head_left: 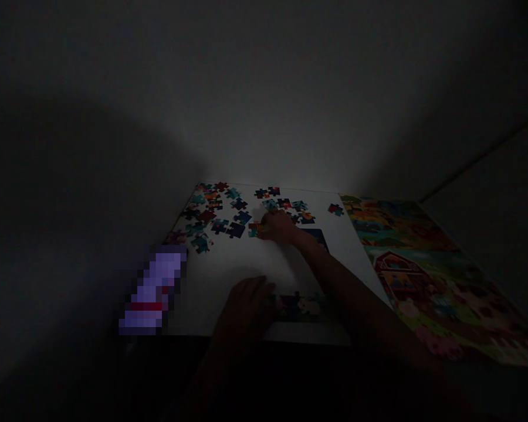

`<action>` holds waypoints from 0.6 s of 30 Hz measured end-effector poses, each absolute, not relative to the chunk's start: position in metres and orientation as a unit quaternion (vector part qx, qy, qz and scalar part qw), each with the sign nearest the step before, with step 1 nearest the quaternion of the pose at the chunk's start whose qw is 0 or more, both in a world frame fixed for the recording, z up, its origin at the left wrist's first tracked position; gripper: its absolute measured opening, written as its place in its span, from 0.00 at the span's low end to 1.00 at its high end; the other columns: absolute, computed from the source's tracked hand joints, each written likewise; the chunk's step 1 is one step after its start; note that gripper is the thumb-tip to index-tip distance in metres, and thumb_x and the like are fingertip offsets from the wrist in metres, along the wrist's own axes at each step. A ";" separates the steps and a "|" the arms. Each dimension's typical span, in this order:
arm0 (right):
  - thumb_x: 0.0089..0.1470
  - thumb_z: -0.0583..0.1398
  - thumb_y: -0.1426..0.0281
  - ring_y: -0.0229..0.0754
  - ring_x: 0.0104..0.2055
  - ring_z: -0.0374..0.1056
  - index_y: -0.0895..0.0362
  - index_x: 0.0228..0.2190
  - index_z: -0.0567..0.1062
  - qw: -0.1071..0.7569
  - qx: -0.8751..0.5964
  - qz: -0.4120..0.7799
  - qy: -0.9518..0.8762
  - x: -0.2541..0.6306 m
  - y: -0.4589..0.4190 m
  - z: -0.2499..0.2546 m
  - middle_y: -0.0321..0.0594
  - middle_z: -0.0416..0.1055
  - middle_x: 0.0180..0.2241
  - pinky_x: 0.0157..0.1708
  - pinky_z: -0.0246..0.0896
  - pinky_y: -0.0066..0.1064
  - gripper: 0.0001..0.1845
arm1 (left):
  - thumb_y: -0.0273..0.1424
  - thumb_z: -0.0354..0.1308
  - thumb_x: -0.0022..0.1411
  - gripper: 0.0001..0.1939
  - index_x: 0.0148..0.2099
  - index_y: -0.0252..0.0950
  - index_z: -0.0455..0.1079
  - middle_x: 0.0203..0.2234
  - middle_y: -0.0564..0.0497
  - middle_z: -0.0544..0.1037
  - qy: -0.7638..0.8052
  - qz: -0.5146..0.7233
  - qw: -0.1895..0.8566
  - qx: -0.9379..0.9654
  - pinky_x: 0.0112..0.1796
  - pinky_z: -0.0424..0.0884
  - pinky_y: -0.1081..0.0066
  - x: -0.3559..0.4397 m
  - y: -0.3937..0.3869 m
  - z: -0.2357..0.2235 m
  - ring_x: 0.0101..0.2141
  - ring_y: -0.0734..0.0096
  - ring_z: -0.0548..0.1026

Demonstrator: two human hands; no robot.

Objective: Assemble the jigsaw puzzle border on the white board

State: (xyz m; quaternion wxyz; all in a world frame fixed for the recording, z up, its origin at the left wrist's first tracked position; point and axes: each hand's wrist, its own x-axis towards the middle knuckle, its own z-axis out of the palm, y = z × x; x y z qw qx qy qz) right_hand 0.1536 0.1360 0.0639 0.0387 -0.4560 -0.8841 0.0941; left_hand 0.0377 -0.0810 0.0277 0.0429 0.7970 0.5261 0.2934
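Orange jigsaw piece (pixel 253 230) directly under right grip (pixel 275 227), fingers resting on it; clamping unclear in dim light. Loose jigsaw pieces (pixel 220 214) scattered toward far edge of table (pixel 229 264). Left grip (pixel 246 308) at near edge, touching assembled puzzle section (pixel 300 306); finger spread cannot be told. Farm-scene picture (pixel 440 275) beyond right edge.

Right arm (pixel 343 278) stretched far forward, running diagonally up from lower right; wrist nearly straight. Right hand (pixel 279 227) palm down, its fingers (pixel 264 225) angled left and low, tips down at the surface. Left hand (pixel 245 308) much nearer the body, back of hand up, fingers loosely curved and pointing right. Left forearm (pixel 202 375) drops into shadow at frame bottom, detail lost. Hands apart, both bare, light dim.
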 end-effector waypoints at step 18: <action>0.56 0.59 0.75 0.45 0.45 0.70 0.53 0.37 0.74 0.231 -0.420 0.328 -0.814 0.200 -0.034 0.066 0.41 0.75 0.40 0.44 0.63 0.38 0.07 | 0.30 0.54 0.66 0.18 0.57 0.41 0.67 0.51 0.46 0.74 0.534 0.262 0.051 0.802 0.52 0.66 0.56 0.005 -0.100 0.032 0.52 0.58 0.70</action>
